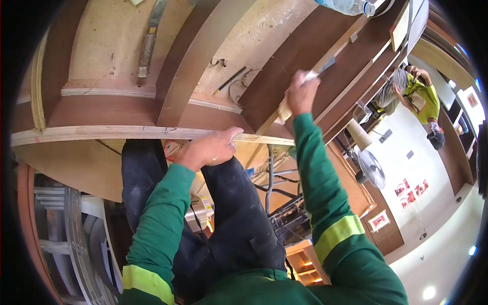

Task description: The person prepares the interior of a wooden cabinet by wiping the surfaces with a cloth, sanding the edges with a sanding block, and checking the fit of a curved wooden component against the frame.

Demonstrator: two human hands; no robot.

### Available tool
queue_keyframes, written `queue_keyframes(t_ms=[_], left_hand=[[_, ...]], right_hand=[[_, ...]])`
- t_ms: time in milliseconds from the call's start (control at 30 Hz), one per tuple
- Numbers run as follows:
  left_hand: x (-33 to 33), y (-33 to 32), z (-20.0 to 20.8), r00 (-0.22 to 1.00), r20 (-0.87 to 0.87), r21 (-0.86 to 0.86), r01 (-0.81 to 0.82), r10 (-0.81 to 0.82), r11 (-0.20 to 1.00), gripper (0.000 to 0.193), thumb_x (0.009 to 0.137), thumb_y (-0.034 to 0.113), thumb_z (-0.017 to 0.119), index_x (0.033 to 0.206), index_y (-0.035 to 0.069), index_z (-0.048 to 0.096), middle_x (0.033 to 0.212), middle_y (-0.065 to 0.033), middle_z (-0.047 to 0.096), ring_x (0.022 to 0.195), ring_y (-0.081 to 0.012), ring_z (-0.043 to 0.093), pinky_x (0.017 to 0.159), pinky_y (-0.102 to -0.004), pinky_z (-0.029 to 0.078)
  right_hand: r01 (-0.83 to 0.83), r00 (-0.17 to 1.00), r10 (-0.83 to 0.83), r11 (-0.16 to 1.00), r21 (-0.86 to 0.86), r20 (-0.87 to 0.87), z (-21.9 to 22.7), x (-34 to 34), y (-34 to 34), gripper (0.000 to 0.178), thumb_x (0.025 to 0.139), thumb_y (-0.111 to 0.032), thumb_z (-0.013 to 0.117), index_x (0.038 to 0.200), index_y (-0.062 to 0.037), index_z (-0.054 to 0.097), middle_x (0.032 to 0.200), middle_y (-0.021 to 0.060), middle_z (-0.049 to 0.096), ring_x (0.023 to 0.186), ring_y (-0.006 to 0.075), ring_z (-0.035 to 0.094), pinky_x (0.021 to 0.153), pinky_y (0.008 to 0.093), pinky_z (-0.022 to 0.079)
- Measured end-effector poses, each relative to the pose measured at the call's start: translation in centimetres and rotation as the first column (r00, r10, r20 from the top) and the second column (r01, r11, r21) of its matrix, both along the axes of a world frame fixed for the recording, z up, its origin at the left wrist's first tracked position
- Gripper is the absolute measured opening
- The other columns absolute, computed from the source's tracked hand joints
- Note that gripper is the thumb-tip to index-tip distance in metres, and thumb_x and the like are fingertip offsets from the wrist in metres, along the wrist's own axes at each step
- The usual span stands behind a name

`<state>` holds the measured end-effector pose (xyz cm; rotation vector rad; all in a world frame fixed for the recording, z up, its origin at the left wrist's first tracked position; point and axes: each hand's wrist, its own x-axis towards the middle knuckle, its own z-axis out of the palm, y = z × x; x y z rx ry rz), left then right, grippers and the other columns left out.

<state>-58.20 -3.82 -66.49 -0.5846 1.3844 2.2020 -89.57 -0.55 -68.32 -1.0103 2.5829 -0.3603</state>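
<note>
In front of me lies a brown wooden frame with cross panels and a pale plywood edge [101, 133]. My left hand [211, 150] is closed over that edge, its index finger and thumb side pressing along the top; some of its fingers are hidden below. Farther right, my right hand [302, 96] is closed around something whitish [309, 76] at a narrow divider's edge [333, 50]; what it is cannot be made out. Inside the frame lie a long-bladed tool with a worn handle [147, 53] and a dark pencil-like stick [231, 80].
A clear plastic bottle [351, 6] lies at the top. Loose wire [236, 91] curls inside a bay. A metal ladder [76, 244] is at lower left. Right of me are a round fan [371, 169] and another person in a yellow-green top [426, 101]. Cables and metal tubing [269, 178] show below.
</note>
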Motion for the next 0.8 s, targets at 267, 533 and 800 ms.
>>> queue_keyframes(t_ms=[267,533,800], left_hand=[[-0.6,-0.6,0.6,0.999,0.016,0.034,0.029,-0.029,0.999,0.057,0.098,0.022,0.052,0.153,0.009,0.043,0.127,-0.0286,0.067,0.119,-0.0445,0.064,0.104,-0.0470,0.049],[-0.1,0.8,-0.1,1.000,0.006,0.004,-0.023,0.023,1.000,0.058,0.097,0.022,0.051,0.153,0.008,0.044,0.128,-0.0306,0.066,0.123,-0.0478,0.060,0.107,-0.0508,0.046],[-0.2,0.3,0.5,0.999,0.035,0.037,0.009,-0.010,0.999,0.059,0.096,0.021,0.052,0.152,0.006,0.044,0.129,-0.0333,0.064,0.122,-0.0487,0.060,0.105,-0.0495,0.048]], right_hand=[[-0.092,0.979,0.065,0.987,-0.131,-0.192,-1.1,-1.9,0.8,0.031,0.100,-0.024,0.059,0.091,0.0061,0.057,0.082,0.0232,0.058,0.077,0.0337,0.059,0.075,0.0499,0.048],[0.006,1.000,-0.007,0.997,0.074,0.015,0.8,-4.0,-5.0,0.030,0.102,-0.023,0.056,0.080,-0.0027,0.056,0.069,0.0136,0.058,0.058,0.0254,0.054,0.055,0.0439,0.043],[-0.589,0.690,0.631,0.774,0.232,-0.353,5.7,-3.1,-11.3,0.040,0.096,-0.027,0.068,0.127,-0.0037,0.058,0.122,0.0177,0.064,0.118,0.0376,0.058,0.098,0.0505,0.046]])
